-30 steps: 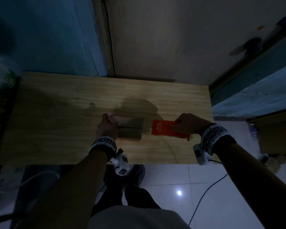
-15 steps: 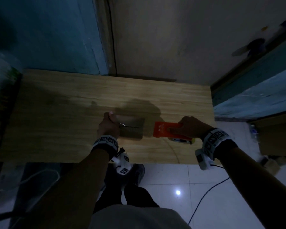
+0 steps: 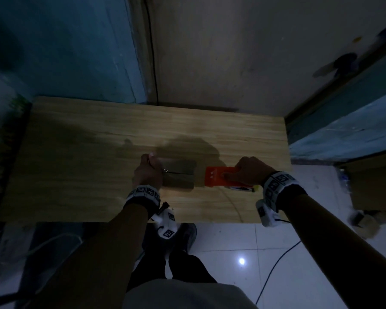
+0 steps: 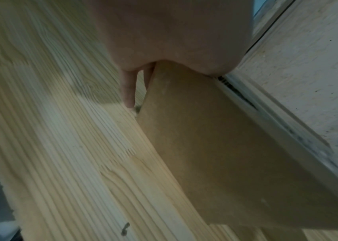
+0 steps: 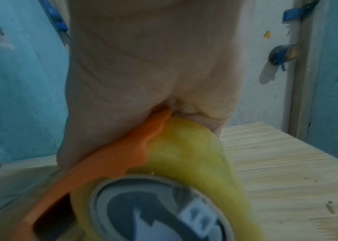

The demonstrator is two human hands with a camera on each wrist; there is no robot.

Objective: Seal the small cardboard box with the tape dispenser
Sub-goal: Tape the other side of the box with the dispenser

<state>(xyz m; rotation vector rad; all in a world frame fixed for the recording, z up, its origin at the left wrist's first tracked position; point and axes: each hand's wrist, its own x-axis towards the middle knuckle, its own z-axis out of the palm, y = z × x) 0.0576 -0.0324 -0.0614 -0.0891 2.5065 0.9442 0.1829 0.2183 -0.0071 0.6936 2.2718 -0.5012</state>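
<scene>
On the table (image 3: 80,152), the left hand (image 3: 147,175) is clasping the box's (image 3: 180,175) left end; the right hand (image 3: 251,173) is gripping the tape dispenser (image 3: 218,177) just right of it.

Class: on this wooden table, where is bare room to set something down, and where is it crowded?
Bare: the table left of the left hand, and the strip behind the cardboard box. Crowded: the near middle, box beside the tape dispenser in the right hand.

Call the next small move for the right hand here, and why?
Probably keep drawing the tape dispenser rightward, off the cardboard box: it sits just past the box's right edge, gripped by the right hand, while the left hand steadies the box.
</scene>
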